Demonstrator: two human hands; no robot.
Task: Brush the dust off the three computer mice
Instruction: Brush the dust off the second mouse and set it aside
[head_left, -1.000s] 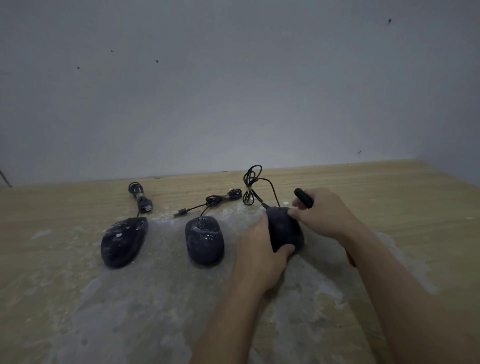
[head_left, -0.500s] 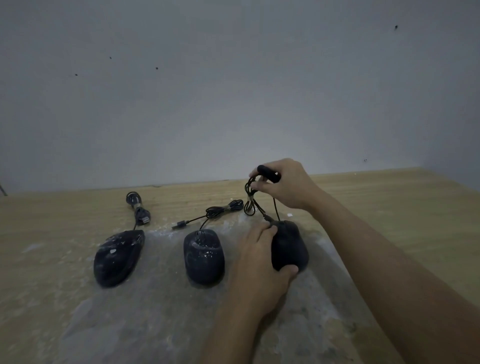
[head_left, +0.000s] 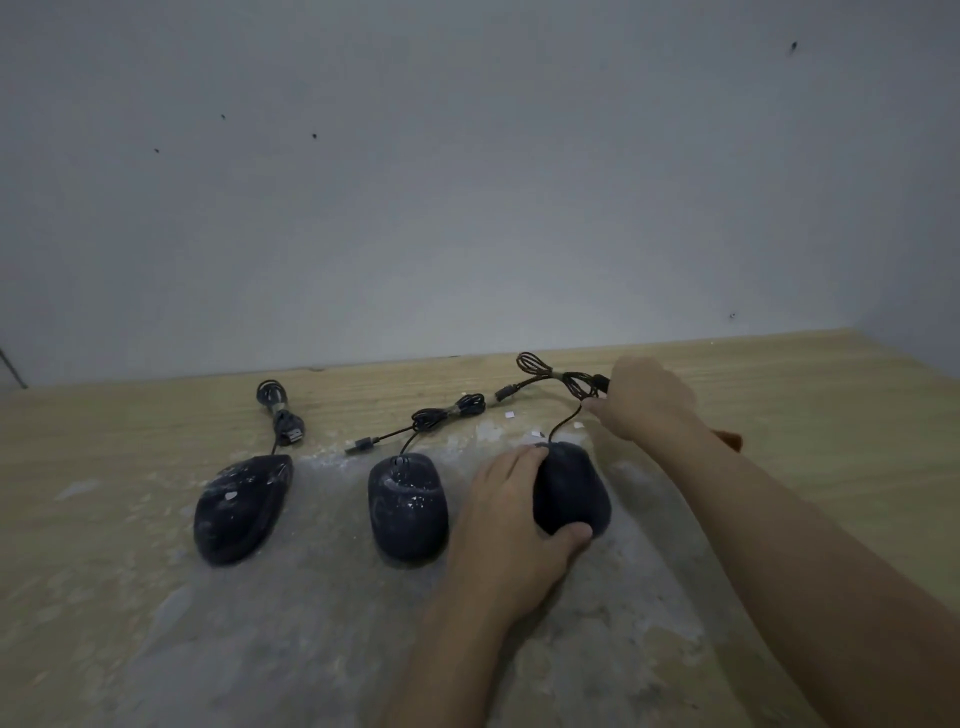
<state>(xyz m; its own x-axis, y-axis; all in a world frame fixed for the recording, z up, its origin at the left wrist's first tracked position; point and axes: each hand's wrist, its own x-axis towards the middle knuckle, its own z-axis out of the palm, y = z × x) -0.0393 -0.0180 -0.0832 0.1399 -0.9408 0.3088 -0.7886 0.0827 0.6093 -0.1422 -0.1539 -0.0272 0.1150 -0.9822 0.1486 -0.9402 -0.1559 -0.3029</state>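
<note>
The left hand (head_left: 511, 525) grips the right-hand mouse (head_left: 570, 488), fingers along its left flank and the thumb hooked round its near end, pinning it to the bench (head_left: 810, 415). The right hand (head_left: 644, 400) reaches past that mouse toward the back edge of the bench, its fingers curled round the dark handle of a brush (head_left: 602, 382), of which only a short black stub shows beyond the knuckles; a brown bit pokes out behind the wrist (head_left: 730, 439), and whether that is the bristle end cannot be told. The same hand's fingertips touch the bundled cable (head_left: 550, 376) of the right-hand mouse, which rises off the bench in a loop near the back edge.

The three mice lie in a row across the middle of the bench, noses toward the back edge. The left mouse (head_left: 241, 506) is tilted, nose swung to the right, and is streaked with pale dust. The middle mouse (head_left: 408, 504) sits straight and is speckled with white flecks. The right-hand mouse looks darker, with little dust visible on it. The cables of the left mouse (head_left: 280, 413) and middle mouse (head_left: 441, 413) lie coiled behind them. A grey-white smear of dust (head_left: 322, 623) spreads over the bench beneath and in front of the mice, toward the near edge.
</note>
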